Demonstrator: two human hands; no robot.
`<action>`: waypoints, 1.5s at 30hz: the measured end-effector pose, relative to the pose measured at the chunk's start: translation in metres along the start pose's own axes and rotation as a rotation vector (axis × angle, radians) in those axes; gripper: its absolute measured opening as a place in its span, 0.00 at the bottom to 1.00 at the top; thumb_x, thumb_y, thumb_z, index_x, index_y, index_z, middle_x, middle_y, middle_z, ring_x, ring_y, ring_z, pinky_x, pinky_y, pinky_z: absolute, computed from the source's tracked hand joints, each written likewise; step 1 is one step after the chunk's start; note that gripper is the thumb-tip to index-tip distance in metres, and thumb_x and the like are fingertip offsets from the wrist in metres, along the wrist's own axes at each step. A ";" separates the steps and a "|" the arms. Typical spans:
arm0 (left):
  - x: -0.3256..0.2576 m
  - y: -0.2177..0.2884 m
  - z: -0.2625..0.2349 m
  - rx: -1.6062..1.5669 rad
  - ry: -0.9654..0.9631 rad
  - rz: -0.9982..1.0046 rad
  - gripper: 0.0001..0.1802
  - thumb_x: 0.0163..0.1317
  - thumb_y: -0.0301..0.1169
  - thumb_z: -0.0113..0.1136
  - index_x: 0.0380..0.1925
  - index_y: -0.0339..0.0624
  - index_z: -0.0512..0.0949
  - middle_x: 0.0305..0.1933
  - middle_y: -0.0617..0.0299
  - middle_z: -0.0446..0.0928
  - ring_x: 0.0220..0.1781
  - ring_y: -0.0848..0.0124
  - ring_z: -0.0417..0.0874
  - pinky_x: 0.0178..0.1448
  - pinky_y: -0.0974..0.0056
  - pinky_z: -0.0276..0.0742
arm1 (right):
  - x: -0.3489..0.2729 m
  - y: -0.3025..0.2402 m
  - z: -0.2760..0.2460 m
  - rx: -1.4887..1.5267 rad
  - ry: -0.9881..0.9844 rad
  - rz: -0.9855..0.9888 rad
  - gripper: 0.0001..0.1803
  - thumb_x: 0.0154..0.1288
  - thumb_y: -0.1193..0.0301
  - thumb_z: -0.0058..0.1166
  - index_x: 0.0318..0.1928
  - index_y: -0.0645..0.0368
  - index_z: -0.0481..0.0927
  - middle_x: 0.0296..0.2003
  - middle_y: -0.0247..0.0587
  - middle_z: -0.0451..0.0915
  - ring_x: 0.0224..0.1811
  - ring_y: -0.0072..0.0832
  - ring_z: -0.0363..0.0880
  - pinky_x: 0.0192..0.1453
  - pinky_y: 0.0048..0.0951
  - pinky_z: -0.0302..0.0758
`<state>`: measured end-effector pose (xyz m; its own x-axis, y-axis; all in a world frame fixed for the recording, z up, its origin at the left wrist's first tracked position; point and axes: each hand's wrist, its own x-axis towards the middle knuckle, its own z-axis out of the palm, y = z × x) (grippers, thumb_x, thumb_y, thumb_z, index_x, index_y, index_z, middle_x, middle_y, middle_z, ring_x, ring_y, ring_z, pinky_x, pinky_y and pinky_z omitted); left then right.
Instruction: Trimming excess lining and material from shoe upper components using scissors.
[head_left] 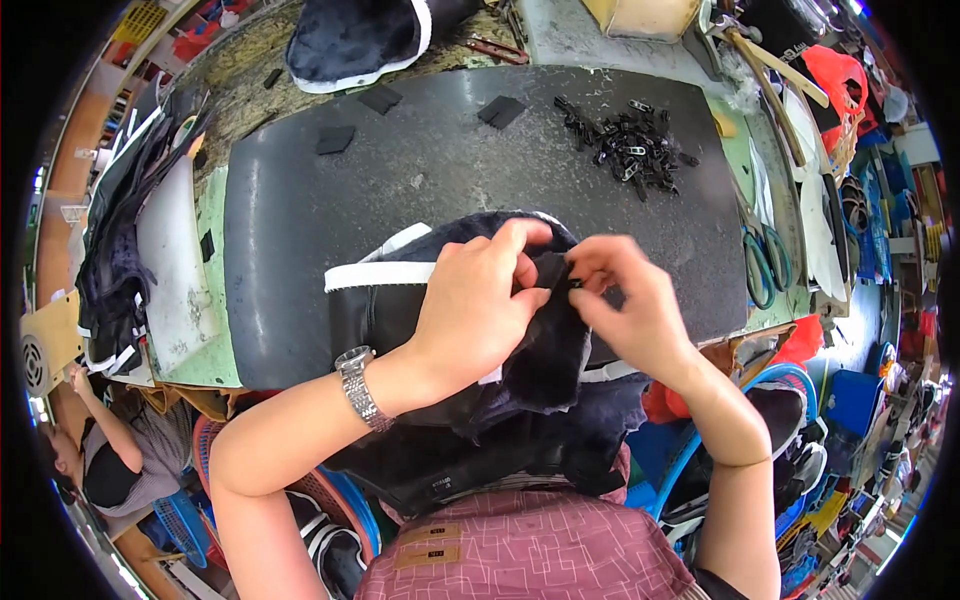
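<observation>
A black boot upper (545, 375) with dark fuzzy lining and a white edge strip (380, 275) lies across my lap and the near edge of the bench. My left hand (480, 300), with a metal watch at its wrist, pinches the upper's black edge between thumb and fingers. Close beside it, my right hand (630, 295) is closed at the same edge, thumb and fingertips on a small black zipper slider (574, 284). Part of the slider is hidden by the fingers. A pile of similar black zipper sliders (635, 150) lies at the far right of the dark board (420, 160).
Small black fabric pieces (500, 111) lie on the board. Beyond it is a fur-lined boot piece (355, 45). Green-handled scissors (765, 265) lie at right, stacked uppers (115, 250) at left. Baskets (810, 390) flank my lap. Another person (125, 450) sits at far left.
</observation>
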<state>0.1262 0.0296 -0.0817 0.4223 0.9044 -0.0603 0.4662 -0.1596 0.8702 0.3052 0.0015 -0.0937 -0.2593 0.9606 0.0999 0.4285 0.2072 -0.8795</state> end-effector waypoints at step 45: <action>0.005 -0.001 0.000 -0.113 -0.050 0.047 0.05 0.55 0.24 0.59 0.29 0.33 0.78 0.26 0.62 0.77 0.29 0.80 0.75 0.36 0.73 0.71 | -0.061 -0.010 0.011 -0.622 -0.098 -0.666 0.15 0.36 0.73 0.55 0.31 0.63 0.77 0.33 0.43 0.74 0.32 0.29 0.75 0.30 0.24 0.73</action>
<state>0.1284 0.0345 -0.0828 0.4816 0.8755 -0.0400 0.3558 -0.1537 0.9218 0.3071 -0.0608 -0.0957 -0.6799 0.5925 0.4320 0.5453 0.8024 -0.2424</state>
